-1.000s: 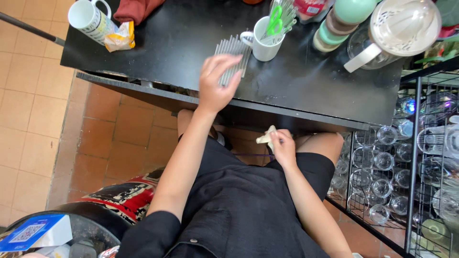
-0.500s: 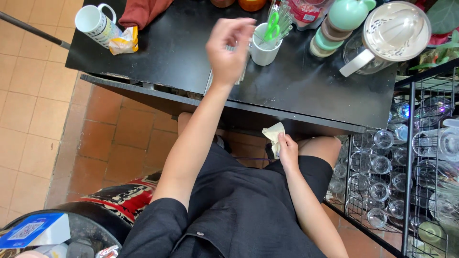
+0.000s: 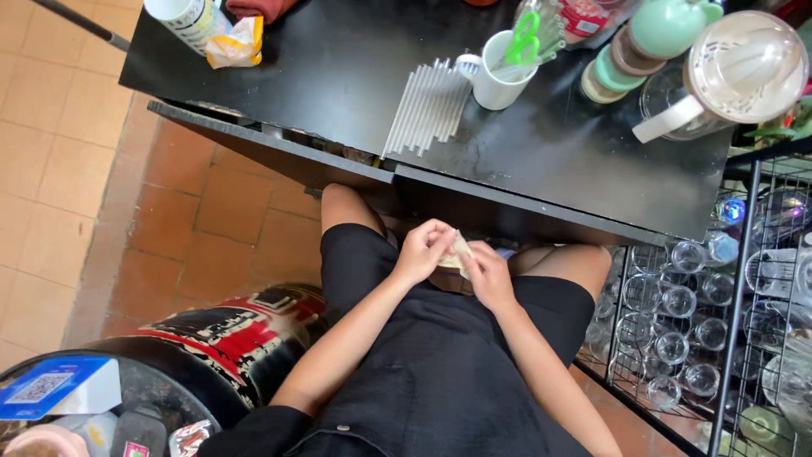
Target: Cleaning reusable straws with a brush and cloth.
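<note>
I see my left hand (image 3: 423, 250) and right hand (image 3: 489, 272) pinching a pale folded paper (image 3: 458, 254) below the table (image 3: 338, 76) edge; loose fingers could drop it.

Left hand (image 3: 423, 250) and right hand (image 3: 488, 272) pinching a small pale folded paper (image 3: 458, 252) over the lap; white straws (image 3: 428, 107) lying on black counter (image 3: 338, 76); white mug (image 3: 499, 72) standing beside.

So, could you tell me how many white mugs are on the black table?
2. One white mug stands beside the bundle of white straws and holds green-handled scissors. The other mug sits at the table's far left corner, cut off by the frame edge. Others may be out of view.
</note>
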